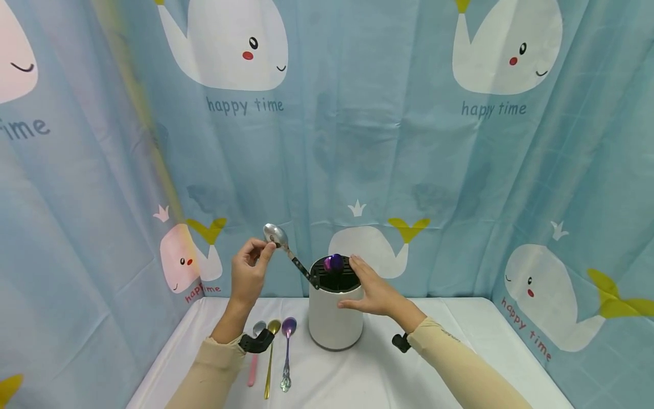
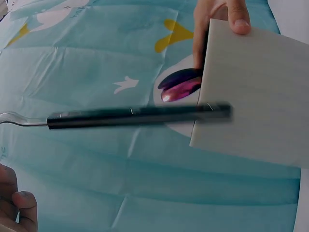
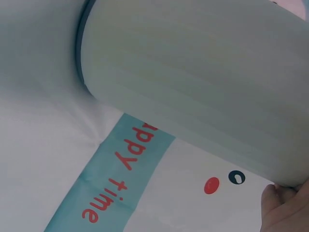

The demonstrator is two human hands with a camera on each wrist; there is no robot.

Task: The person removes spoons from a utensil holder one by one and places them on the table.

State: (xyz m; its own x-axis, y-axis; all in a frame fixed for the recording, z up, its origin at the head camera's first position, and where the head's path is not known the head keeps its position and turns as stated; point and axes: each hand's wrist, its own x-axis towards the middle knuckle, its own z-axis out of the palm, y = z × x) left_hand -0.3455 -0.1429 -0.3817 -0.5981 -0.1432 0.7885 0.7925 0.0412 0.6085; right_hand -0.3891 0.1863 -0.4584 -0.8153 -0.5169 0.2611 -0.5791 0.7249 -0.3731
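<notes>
My left hand (image 1: 249, 271) pinches a spoon (image 1: 276, 234) with a silver bowl and black handle between thumb and fingers, near its bowl. The spoon slants with its bowl raised, and its handle tip is at the left rim of a white cylindrical utensil holder (image 1: 335, 324); whether they touch is unclear. In the left wrist view the black handle (image 2: 120, 118) crosses in front of the holder's mouth. My right hand (image 1: 375, 289) grips the holder at its upper right, thumb in front and fingers at the rim. Shiny purple spoon heads (image 1: 334, 263) stick up from the holder's black slotted insert.
Left of the holder, three spoons lie on the white table (image 1: 409, 369): a pink-handled one (image 1: 252, 369), a gold one (image 1: 268, 372) and a purple one (image 1: 289, 326) with an ornate handle. A blue whale-print curtain (image 1: 357, 142) surrounds the table's back and sides.
</notes>
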